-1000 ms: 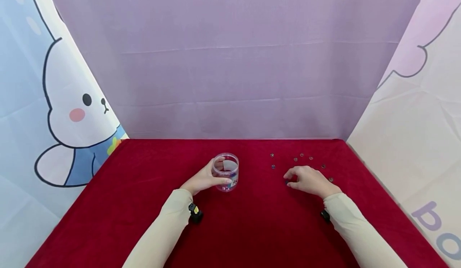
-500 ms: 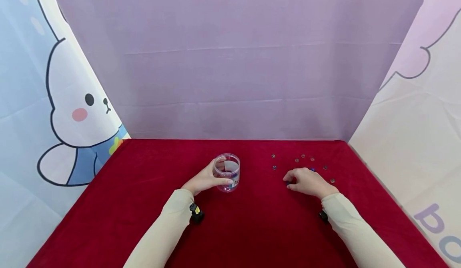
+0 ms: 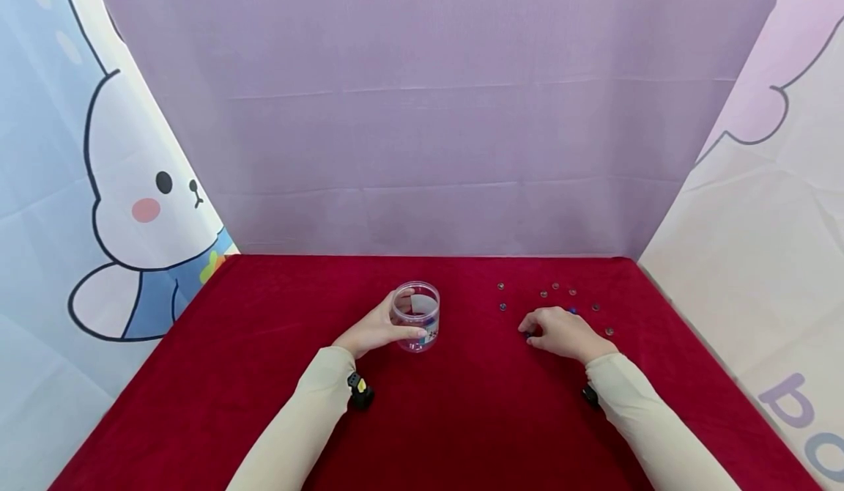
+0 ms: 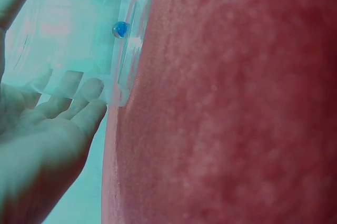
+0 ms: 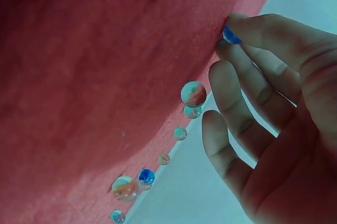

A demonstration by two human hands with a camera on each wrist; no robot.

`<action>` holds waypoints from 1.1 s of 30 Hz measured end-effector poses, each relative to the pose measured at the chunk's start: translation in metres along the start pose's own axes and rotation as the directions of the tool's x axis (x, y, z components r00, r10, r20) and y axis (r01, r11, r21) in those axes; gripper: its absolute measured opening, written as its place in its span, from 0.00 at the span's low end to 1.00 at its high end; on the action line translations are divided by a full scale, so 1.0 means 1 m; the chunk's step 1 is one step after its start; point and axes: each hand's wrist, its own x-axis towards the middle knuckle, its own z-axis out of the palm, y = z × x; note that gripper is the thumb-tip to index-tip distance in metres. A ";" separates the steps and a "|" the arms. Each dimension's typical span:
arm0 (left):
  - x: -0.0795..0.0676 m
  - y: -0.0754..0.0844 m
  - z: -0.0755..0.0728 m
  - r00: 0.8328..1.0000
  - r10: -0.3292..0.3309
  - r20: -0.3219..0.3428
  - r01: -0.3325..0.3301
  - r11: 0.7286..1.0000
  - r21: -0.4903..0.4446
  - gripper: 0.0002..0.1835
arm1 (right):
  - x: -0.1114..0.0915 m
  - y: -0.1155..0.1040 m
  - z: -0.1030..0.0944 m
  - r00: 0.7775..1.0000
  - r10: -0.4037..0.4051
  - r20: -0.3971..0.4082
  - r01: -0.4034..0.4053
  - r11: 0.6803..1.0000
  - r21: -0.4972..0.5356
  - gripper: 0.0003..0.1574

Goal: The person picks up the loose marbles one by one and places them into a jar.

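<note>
My left hand (image 3: 372, 327) grips a clear plastic jar (image 3: 430, 324) around its side, the jar upright on the red cloth with its mouth uncovered. Inside, near the bottom, lies a blue marble (image 4: 120, 29). Away to the right, my right hand (image 3: 568, 336) is low over the cloth and pinches another blue marble (image 5: 230, 35) between thumb and index finger. Its other fingers are spread and loosely bent. Past them, in the right wrist view, sit a clear reddish marble (image 5: 194, 94), a deep blue marble (image 5: 146, 176) and an orange-streaked marble (image 5: 125, 188).
Several glass marbles lie scattered beyond and right of the right hand, among them one marble (image 3: 503, 306) nearer the jar and one (image 3: 609, 331) farthest right. Red cloth (image 3: 461, 418) covers the table. A purple curtain (image 3: 422, 110) hangs behind it, with printed side curtains.
The right hand has shifted slightly, and a blue marble behind it has come into sight. The head view has turned a little. The left hand keeps its hold on the jar.
</note>
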 end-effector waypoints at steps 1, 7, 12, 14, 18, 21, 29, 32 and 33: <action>0.000 0.000 0.000 1.000 -0.006 -0.002 0.006 1.000 -0.001 0.49 | 0.000 0.000 0.000 1.000 0.002 -0.001 -0.002 1.000 -0.002 0.12; -0.001 -0.001 0.000 1.000 -0.013 -0.004 0.013 1.000 -0.007 0.50 | 0.000 -0.001 0.001 1.000 0.005 0.000 -0.005 1.000 -0.006 0.12; -0.002 -0.001 0.000 1.000 -0.017 -0.005 0.017 1.000 -0.008 0.50 | -0.001 -0.002 0.000 1.000 0.008 0.003 -0.008 1.000 -0.013 0.11; -0.001 -0.001 0.000 1.000 -0.016 -0.006 0.016 1.000 -0.007 0.50 | -0.001 -0.002 -0.001 1.000 0.009 0.003 -0.009 1.000 -0.016 0.10; 0.000 -0.001 0.000 1.000 -0.014 -0.008 0.014 1.000 0.000 0.50 | -0.001 -0.003 -0.002 1.000 0.007 0.004 -0.007 1.000 -0.020 0.10; 0.000 -0.002 -0.001 1.000 -0.014 -0.010 0.014 1.000 0.004 0.50 | -0.002 -0.004 -0.003 1.000 0.007 0.005 -0.007 1.000 -0.021 0.09; -0.001 -0.001 -0.001 1.000 -0.008 0.008 0.008 1.000 -0.012 0.50 | -0.003 -0.006 -0.005 1.000 0.001 -0.003 -0.001 1.000 -0.011 0.10; -0.001 0.000 -0.001 1.000 -0.008 0.008 0.008 1.000 -0.018 0.50 | -0.004 -0.007 -0.007 1.000 -0.014 -0.017 0.013 1.000 -0.006 0.10; -0.001 0.001 0.000 1.000 -0.008 0.005 0.008 1.000 -0.017 0.50 | -0.004 -0.008 -0.008 1.000 -0.012 -0.023 0.012 1.000 -0.005 0.10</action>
